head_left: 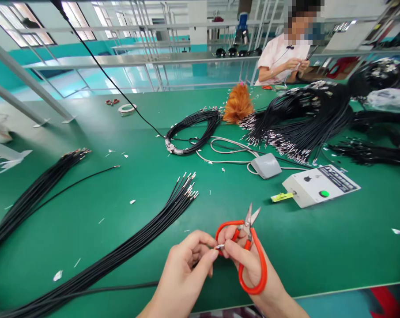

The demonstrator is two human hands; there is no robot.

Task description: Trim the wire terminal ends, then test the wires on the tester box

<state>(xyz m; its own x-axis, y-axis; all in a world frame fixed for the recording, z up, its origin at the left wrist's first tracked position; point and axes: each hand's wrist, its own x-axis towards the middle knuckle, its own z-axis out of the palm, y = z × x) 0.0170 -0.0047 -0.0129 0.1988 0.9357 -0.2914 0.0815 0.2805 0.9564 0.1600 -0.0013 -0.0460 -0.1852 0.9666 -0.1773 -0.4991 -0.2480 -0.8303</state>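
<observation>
My left hand (190, 267) pinches the end of a black cable between thumb and forefinger. The cable (120, 288) runs off to the left below it. A small whitish-silver tip (220, 246) shows between my two hands, and the right thumb and forefinger touch it as well. Hooked in my right hand (253, 265) is a pair of red-handled scissors (248, 227), blades apart and pointing away from me. Just left of my hands, a bundle of black cables (147, 232) lies with its pale stripped ends toward the middle of the table.
Another cable bundle (37, 194) lies at far left. Ahead are a coiled cable (190, 148), an orange fluffy thing (239, 104), a grey box (266, 166) and a white box with a green button (321, 185). Large cable piles (299, 119) fill the right; a co-worker (282, 57) sits behind.
</observation>
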